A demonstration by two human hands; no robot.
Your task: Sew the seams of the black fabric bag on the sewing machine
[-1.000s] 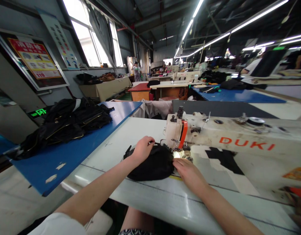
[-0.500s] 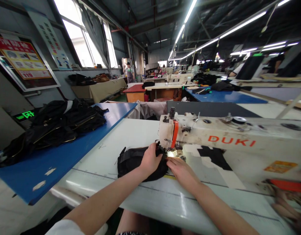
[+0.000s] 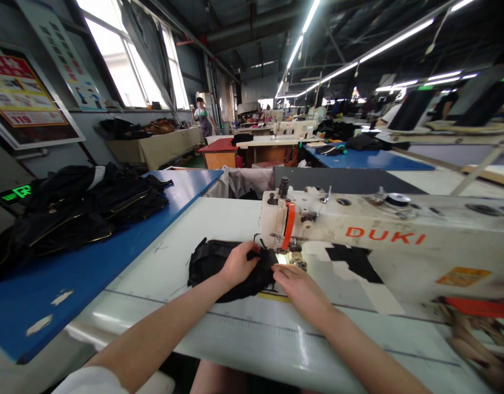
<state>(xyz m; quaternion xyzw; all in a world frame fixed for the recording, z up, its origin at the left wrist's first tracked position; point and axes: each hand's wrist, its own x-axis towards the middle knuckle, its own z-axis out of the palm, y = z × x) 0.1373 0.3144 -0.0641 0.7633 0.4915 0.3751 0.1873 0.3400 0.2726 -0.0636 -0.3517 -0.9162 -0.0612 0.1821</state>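
A black fabric bag (image 3: 208, 260) lies on the pale sewing table, its right end close to the lit needle area of the sewing machine (image 3: 383, 236). My left hand (image 3: 238, 266) is closed on the top of the bag, thumb and fingers pinching the cloth. At the bag's right edge, just in front of the needle area, my right hand (image 3: 296, 283) has its fingers together on the cloth. My right fingertips partly cover that edge, and the needle itself cannot be made out.
Black garments or bags with zips (image 3: 91, 202) are piled on a blue table (image 3: 153, 232) at left. Large black thread cones (image 3: 411, 111) stand at right. A person (image 3: 203, 117) stands by the window wall, with another sewing machine (image 3: 295, 129) ahead.
The view has turned slightly right. My left hand has drawn back a little from the needle end, showing more of the bag's right end. My right hand stays at that edge.
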